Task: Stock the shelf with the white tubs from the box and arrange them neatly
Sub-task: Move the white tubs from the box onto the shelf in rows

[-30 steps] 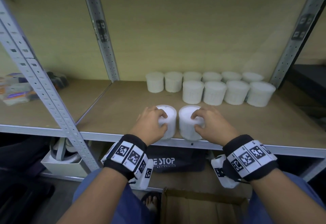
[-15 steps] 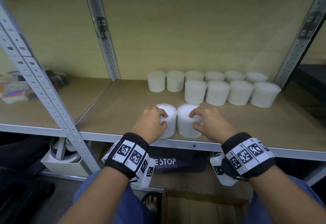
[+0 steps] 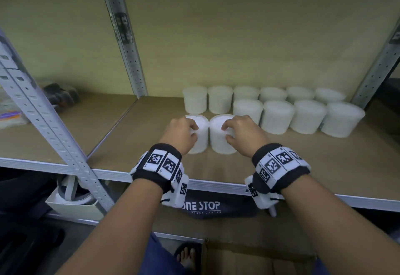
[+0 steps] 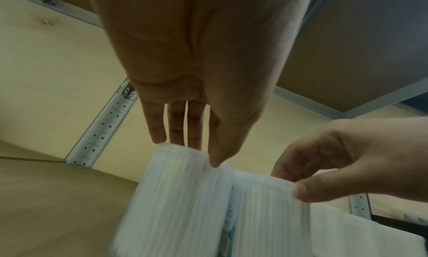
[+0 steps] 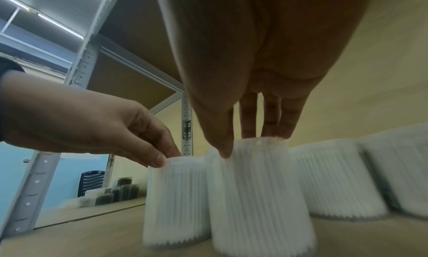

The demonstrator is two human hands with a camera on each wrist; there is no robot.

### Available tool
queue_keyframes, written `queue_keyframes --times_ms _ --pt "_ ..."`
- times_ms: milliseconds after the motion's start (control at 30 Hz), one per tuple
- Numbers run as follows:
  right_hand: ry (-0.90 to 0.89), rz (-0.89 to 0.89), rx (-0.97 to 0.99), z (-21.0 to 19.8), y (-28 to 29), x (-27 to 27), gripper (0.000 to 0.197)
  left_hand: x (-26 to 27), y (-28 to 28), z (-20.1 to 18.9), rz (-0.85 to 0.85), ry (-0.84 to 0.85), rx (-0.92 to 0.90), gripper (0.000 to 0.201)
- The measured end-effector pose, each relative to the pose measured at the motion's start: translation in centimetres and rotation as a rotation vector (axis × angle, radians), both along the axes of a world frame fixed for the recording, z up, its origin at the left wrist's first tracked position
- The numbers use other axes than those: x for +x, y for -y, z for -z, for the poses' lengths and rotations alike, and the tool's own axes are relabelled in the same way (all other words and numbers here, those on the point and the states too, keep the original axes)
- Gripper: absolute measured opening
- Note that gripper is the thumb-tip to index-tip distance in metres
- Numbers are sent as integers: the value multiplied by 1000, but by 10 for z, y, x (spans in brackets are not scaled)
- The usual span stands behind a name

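On shelf (image 3: 281, 157), hands (image 3: 180, 137) gripping tubs (image 3: 200, 134)

Two ribbed white tubs (image 3: 211, 134) upright, seemingly touching.

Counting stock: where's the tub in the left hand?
In the head view, the tub stands mid-shelf under the left hand, touching the right hand's tub.

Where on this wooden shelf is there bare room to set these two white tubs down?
Bare board lies left of the left hand's white ribbed tub, out to the grey perforated upright, and along the shelf's front edge before the front row of four tubs. The right rear is crowded: back row of six.
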State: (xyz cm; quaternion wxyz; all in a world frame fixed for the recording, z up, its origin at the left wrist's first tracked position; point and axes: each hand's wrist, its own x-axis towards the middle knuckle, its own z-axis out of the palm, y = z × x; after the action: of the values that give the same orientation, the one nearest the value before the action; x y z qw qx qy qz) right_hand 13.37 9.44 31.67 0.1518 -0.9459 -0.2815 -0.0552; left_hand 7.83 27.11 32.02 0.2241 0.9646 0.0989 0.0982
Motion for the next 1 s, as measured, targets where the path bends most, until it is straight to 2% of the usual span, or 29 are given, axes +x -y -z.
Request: queue_keyframes --times_ms 533,1000 --pt "25 46 -13 9 -43 70 32 78 -38 13 12 69 -5 27" --pt "6 43 16 12 -46 86 33 98 -45 17 24 77 -46 26"
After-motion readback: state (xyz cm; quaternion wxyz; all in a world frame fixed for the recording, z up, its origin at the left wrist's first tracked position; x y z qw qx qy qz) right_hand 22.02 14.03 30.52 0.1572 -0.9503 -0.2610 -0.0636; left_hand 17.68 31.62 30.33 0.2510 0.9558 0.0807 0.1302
